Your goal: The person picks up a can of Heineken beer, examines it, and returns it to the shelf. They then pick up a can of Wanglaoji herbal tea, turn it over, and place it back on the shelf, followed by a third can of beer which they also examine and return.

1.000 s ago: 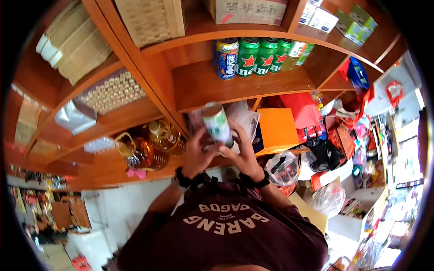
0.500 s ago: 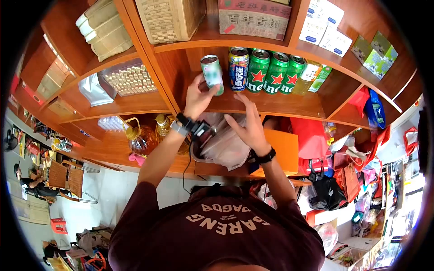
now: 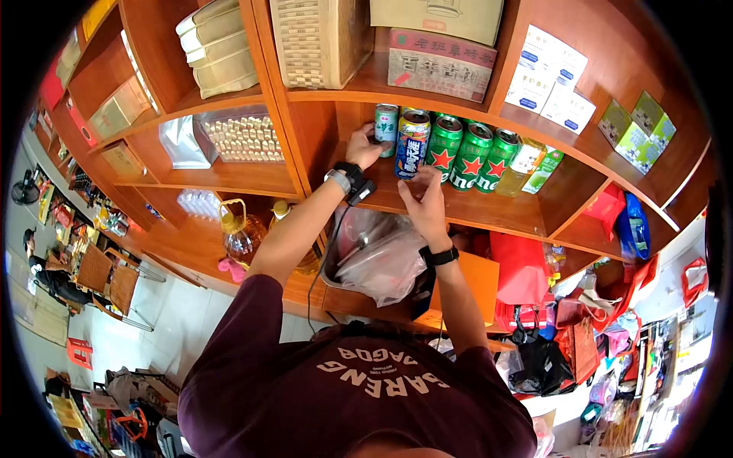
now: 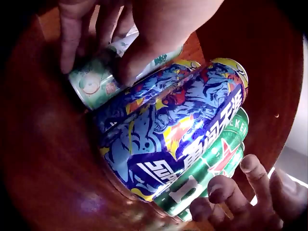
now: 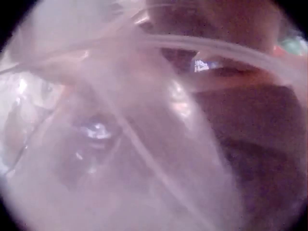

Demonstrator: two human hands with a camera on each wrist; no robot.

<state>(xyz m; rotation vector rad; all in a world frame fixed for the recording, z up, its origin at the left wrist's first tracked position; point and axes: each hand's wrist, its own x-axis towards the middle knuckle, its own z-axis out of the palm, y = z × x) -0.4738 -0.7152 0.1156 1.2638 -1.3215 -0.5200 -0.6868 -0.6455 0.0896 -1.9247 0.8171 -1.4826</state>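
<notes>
Can of pale green printed metal (image 3: 386, 122) is pinched upright between thumb and fingers of the left hand (image 3: 364, 149), apparently to steady it on the reddish-brown wooden shelf (image 3: 511, 211) beside a tall blue-and-yellow metal can (image 3: 413, 145), near which the right hand (image 3: 427, 208) hangs, fingers loosely spread.

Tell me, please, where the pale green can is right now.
In the head view, the pale green can is gripped by the left hand above the shelf, at the left end of the row, beside the blue cans.
</notes>
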